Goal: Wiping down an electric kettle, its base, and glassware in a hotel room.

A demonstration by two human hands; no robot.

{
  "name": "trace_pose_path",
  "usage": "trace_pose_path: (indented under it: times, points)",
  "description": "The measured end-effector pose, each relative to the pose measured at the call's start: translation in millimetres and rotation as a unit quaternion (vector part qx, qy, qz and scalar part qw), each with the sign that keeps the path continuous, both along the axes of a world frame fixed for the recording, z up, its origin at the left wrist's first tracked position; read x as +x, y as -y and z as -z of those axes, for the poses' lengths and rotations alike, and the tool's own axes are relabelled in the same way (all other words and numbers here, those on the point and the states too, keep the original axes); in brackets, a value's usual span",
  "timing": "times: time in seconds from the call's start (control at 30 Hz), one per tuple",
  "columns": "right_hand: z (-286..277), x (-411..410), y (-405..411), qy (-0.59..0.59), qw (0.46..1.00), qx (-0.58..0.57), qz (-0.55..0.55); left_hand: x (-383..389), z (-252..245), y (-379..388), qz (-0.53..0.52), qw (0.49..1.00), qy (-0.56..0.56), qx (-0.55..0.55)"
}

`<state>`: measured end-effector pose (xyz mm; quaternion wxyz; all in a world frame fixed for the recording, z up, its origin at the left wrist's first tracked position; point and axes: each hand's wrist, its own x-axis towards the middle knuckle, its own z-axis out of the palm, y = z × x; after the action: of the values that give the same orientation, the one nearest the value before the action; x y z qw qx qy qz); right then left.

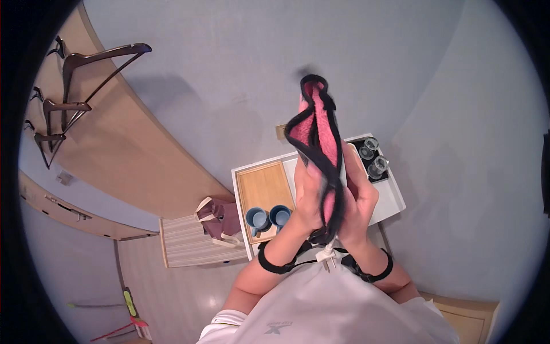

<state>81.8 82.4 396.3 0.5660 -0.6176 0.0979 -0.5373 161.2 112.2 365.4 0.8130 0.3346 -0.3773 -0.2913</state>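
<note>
Both hands hold a pink plush fabric pouch (327, 120) with black edging, upright before my chest. Its folds part along the top, and its far end blurs slightly. My left hand (307, 198) presses against its left side, and my right hand (360, 193) grips the right side. Many of the fingers are hidden by the cloth. Just below the pouch, close to my shirt, hangs a white power plug (327, 256) with metal prongs. Where its cord leads cannot be made out. Black straps circle both wrists.
Beyond my hands stands a white table (389, 210) with a wooden tray (264, 180), two blue mugs (258, 218) and glass cups (378, 167) on a black tray. A purple bag (221, 215) rests on a slatted bench (182, 243). Dark hangers (103, 55) hang left; a wall socket (281, 131) is behind.
</note>
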Motion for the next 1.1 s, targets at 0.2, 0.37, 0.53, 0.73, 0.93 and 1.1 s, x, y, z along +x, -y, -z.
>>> trace_pose_path:
  times: [0.2, 0.37, 0.53, 0.73, 0.93, 1.1]
  points:
    - [-18.9, 11.6, 9.4, -0.053, 0.943, -0.318, 0.079, -11.6, 16.1, 3.6, -0.089, 0.996, -0.004, 0.012]
    - [-4.3, 16.8, 12.2, -0.027, 0.966, -0.243, 0.09, -9.4, 8.3, -7.7, -0.039, 0.982, -0.165, -0.079]
    - [-10.0, 9.8, -7.6, 0.096, 0.994, 0.05, 0.019, 25.3, 23.5, -8.6, 0.173, 0.937, -0.28, -0.114]
    - [-13.8, -12.4, 0.4, 0.107, 0.99, 0.058, 0.069, 24.8, -35.7, -43.7, 0.199, 0.896, -0.358, -0.173]
    - [11.1, -9.7, 2.1, 0.025, 0.995, -0.071, 0.068, 6.6, -15.7, -40.2, 0.249, 0.865, -0.386, -0.202]
    - [50.1, -12.1, 5.1, -0.04, 0.995, -0.045, 0.077, 18.6, 60.1, -23.4, 0.107, 0.886, -0.441, 0.097]
